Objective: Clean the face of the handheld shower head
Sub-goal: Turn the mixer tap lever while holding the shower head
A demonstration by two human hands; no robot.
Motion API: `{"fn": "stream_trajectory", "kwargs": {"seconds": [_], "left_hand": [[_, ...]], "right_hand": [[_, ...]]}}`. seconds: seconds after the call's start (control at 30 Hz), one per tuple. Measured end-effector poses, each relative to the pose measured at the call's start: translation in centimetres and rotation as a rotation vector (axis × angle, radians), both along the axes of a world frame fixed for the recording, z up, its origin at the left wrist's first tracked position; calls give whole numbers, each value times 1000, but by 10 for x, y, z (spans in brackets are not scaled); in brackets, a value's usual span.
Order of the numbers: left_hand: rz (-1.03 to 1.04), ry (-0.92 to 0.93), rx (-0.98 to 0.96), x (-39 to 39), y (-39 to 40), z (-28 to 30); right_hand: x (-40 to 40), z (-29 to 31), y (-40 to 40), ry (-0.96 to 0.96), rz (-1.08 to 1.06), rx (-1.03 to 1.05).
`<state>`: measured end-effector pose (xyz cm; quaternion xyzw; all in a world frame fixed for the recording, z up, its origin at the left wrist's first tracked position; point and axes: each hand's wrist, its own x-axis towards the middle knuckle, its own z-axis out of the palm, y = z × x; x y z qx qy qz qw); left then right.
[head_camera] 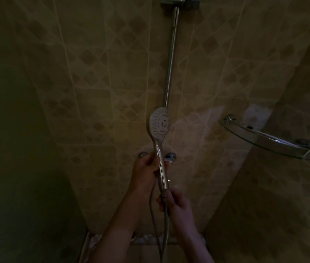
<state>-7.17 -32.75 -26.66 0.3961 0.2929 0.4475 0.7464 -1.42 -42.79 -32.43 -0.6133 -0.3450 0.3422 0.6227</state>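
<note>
Gripping the upper handle of the handheld shower head [159, 126] with the left hand [146, 168], fingers curled round the chrome stem just below the spray face. Pinching the base of the handle with the right hand [177, 205], fingers wrapped where the hose [166, 234] is joining it. Holding the shower head upright between the two hands, its white, dotted face turning toward the camera and tilting slightly left. Hanging down from the right hand between the forearms, the hose, with a second loop trailing beside it. Rising behind the head, a chrome riser rail [171, 59], running up to a metal bracket [180, 2] at the top edge. Showing just behind the left hand, two round chrome fittings [171, 156] on the tiled wall [93, 73]. Jutting from the right-hand wall, well apart, a curved glass corner shelf [268, 139]. Sitting in dim light throughout.
</note>
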Motion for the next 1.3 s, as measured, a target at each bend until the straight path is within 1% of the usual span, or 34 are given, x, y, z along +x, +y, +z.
{"fn": "stream_trajectory", "kwargs": {"seconds": [0.07, 0.2, 0.3, 0.33, 0.4, 0.5, 0.57, 0.63, 0.73, 0.87, 0.93, 1.0, 1.07, 1.13, 1.2, 1.3], "left_hand": [[21, -16, -7, 2, -3, 4], [53, -144, -60, 2, -6, 8], [10, -195, -98, 0, -9, 2], [-9, -185, -103, 0, -9, -1], [7, -135, -51, 0, -12, -2], [73, 1, 45, -2, -12, -3], [94, 101, 110, -3, -10, -4], [107, 154, 134, -5, -8, -2], [95, 138, 150, -8, -8, -2], [14, -46, 79, -8, -11, 3], [15, -17, 121, -8, -13, 5], [32, 98, 214, -7, -12, 5], [43, 172, 251, -7, -12, 6], [17, 163, 243, -8, -13, 8], [-21, 113, 194, -10, -12, 8], [-61, 90, 148, -13, -12, 11]], "right_hand": [[-1, 3, -3, -1, -11, -13], [0, 11, -11, 2, 7, 0], [1, 11, -14, 11, -2, 2], [1, 10, -14, 26, -2, -1], [0, 9, -13, 53, -6, -11], [-4, 8, -13, 73, 13, -13], [-4, 7, -13, 61, 20, -13], [-1, 5, -14, 37, 16, -19], [3, 1, -13, 43, 7, -14], [-1, 4, -13, 20, 33, 16], [-2, 6, -15, 12, 51, 30], [-3, 4, -14, 5, 48, 32], [-1, 1, -12, -9, 23, 23], [1, -1, -11, 4, 12, 12], [1, 0, -12, 22, 14, 7], [0, 0, -13, 16, 21, 4]]}}
